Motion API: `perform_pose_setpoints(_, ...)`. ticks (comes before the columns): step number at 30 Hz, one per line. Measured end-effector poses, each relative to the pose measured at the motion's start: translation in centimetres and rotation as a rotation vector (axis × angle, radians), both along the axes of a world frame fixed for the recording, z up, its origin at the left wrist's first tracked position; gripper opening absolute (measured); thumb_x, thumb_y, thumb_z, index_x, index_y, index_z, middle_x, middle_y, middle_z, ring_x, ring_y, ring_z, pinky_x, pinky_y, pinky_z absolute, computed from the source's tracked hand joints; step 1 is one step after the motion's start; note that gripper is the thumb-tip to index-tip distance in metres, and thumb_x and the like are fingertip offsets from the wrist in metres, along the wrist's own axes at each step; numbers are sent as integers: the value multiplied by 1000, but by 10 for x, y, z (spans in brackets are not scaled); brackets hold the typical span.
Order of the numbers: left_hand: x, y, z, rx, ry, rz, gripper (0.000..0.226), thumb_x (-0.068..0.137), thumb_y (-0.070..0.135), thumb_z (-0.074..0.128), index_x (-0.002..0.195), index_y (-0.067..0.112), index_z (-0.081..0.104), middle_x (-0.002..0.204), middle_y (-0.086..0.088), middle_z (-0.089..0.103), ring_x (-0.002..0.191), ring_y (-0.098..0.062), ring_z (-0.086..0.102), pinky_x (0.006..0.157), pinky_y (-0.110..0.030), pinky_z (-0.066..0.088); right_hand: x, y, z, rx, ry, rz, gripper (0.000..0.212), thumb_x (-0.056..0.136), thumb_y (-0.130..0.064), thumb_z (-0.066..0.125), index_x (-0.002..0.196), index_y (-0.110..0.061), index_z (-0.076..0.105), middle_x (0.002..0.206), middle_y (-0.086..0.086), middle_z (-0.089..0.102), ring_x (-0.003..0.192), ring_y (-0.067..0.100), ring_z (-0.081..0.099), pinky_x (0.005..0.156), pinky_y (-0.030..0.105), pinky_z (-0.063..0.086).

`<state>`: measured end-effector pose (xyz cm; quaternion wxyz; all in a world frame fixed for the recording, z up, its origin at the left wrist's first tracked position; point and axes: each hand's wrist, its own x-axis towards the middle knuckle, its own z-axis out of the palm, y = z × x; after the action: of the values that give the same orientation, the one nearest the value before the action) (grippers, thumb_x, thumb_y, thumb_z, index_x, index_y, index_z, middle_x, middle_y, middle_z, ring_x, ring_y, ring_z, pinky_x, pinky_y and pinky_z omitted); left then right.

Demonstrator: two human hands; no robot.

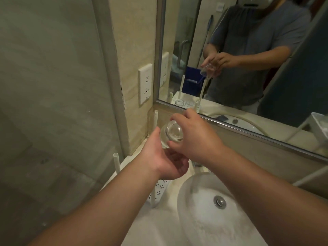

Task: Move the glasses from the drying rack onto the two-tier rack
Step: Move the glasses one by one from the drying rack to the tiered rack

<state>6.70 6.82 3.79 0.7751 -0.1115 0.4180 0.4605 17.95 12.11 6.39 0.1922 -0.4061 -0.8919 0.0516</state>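
Reaching out over the bench [159, 226], both my forearms cross above the white sink [204, 219], whose basin lies nearest me with its metal drain [219, 201] showing. Just left of the basin stands the two-tier rack [159, 189], a white perforated shelf with upright white posts, one near me and one by the wall corner. Above that rack my left hand [163, 162] sits palm up under the glass [173, 133], fingers curled loosely beneath its lower part and thumb raised along its left side. My right hand [195, 137] comes from the other side, fingers arched over the top edge and thumb pressed to the near side, so it pinches the glass between them. The glass is clear, tipped with one round end towards me, held in the air between both hands over the rack's far end. Further back, the mirror [248, 68] repeats the hands gripping the glass, and a white wall socket [145, 83] sits left of its frame
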Motion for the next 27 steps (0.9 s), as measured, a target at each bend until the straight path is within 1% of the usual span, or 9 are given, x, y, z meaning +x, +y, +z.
perform_pose_setpoints(5,4,-1,0,-46,35,20,83,68,86,55,82,6,72,68,-5,64,57,-22,60,61,-26,48,2,-5,-1,2,-39,24,57,76,-48,74,126,-33,52,108,-7,42,84,15,54,69,30,50)
perform_pose_setpoints(11,-1,2,2,20,68,20,91,61,91,59,95,7,71,70,-6,68,54,-24,64,62,-26,52,7,-9,-2,-9,43,37,59,76,-44,75,128,-33,48,111,-8,40,83,14,55,67,30,52)
perform_pose_setpoints(15,-3,7,6,138,153,23,92,58,85,69,103,5,73,82,-9,73,70,-28,73,75,-34,60,10,-11,-8,27,157,7,63,72,-40,79,123,-33,43,112,-11,36,81,10,52,60,20,46)
perform_pose_setpoints(16,-3,8,7,168,180,32,89,59,82,72,105,5,73,87,-9,74,74,-28,74,76,-36,60,11,-12,-10,34,192,-9,63,71,-37,80,122,-33,43,112,-11,35,82,10,52,60,20,47)
perform_pose_setpoints(19,-3,9,10,251,263,73,78,62,72,78,109,10,73,94,-7,76,79,-27,75,69,-39,60,12,-14,-18,24,305,-54,63,71,-28,80,120,-32,40,114,-10,35,84,9,53,65,31,54)
perform_pose_setpoints(21,5,10,16,296,329,82,70,62,66,81,108,14,70,93,-7,77,79,-27,75,65,-40,60,17,-15,-22,24,389,-85,66,71,-26,82,122,-32,39,117,-10,35,85,5,52,68,28,52)
perform_pose_setpoints(24,11,9,20,378,402,111,63,54,56,85,101,16,69,81,-4,78,68,-25,75,56,-39,58,17,-19,-29,-19,446,-104,77,73,-24,83,132,-32,35,128,-9,35,95,5,50,75,27,54)
perform_pose_setpoints(25,12,8,21,410,411,122,63,52,52,86,100,16,71,81,-4,78,69,-26,75,56,-39,58,17,-19,-30,-46,465,-107,82,73,-24,83,136,-34,32,130,-9,35,100,4,49,79,27,53)
perform_pose_setpoints(27,15,7,23,480,410,140,66,54,43,87,110,11,71,90,-9,78,78,-29,76,59,-40,59,19,-20,-32,-122,518,-106,89,74,-28,84,141,-38,27,131,-14,34,110,-2,43,87,22,49)
